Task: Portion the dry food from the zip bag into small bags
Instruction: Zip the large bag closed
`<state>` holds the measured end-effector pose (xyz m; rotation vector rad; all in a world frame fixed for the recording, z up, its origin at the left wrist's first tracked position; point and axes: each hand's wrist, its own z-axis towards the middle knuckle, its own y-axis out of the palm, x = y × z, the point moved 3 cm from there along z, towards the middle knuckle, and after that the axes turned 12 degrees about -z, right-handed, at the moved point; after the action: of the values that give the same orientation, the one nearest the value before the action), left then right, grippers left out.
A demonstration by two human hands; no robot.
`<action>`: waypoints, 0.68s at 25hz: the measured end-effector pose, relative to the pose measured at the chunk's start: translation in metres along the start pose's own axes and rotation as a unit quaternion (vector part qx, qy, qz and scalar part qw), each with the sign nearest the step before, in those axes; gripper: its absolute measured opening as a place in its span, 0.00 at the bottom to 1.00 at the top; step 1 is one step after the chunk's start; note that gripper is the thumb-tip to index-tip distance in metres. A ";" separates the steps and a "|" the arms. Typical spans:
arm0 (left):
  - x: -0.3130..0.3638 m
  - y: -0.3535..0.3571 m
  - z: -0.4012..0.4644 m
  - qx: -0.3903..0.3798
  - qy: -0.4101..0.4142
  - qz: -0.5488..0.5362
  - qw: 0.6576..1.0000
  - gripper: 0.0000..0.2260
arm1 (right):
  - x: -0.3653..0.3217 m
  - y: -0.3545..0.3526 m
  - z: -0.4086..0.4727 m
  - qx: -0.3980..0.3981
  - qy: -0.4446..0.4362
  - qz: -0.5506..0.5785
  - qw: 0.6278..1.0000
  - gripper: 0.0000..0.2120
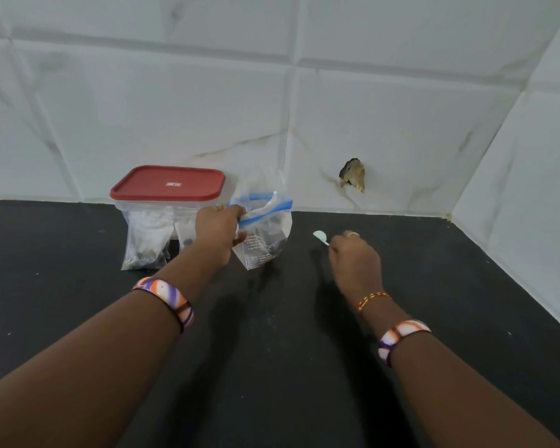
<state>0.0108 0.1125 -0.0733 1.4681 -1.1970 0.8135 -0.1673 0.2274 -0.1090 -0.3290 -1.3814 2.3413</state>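
In the head view, the zip bag (265, 227) stands just above the middle of the frame on the dark counter (78, 240), its blue-striped mouth pinched by the left hand (219, 231), with a small bag (146, 244) holding dark bits just to its left, in front of the red-lidded tub (167, 195). To the right, the right hand (353, 257) is curled around the handle of a pale spoon (320, 237), whose bowl looks empty, though it is too small to be sure. To scoop cleanly, I judge the left hand should pull the mouth wide and steady while the spoon goes in level.
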 end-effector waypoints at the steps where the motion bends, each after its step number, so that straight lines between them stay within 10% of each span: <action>1: 0.000 0.003 0.003 0.002 -0.023 -0.024 0.999 0.04 | -0.008 0.005 0.007 -0.034 -0.062 -0.060 0.996 0.10; 6: -0.001 0.016 0.013 -0.040 -0.075 -0.081 0.993 0.08 | -0.016 0.022 0.026 -0.140 -0.098 -0.140 0.975 0.11; 9: 0.003 0.015 0.012 -0.086 -0.091 -0.049 0.991 0.09 | -0.006 0.019 0.037 -0.084 0.113 0.175 0.974 0.12; 12: 0.010 0.014 0.002 -0.150 -0.101 -0.026 0.983 0.11 | -0.009 0.002 0.044 -0.192 0.252 0.586 0.746 0.05; 17: 0.031 0.013 -0.028 -0.230 -0.055 0.035 0.971 0.05 | -0.014 -0.036 0.030 -0.351 0.197 0.689 0.602 0.09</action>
<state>0.0094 0.1323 -0.0339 1.1041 -1.4173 0.4606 -0.1589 0.2136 -0.0628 -2.8001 -2.0399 1.9310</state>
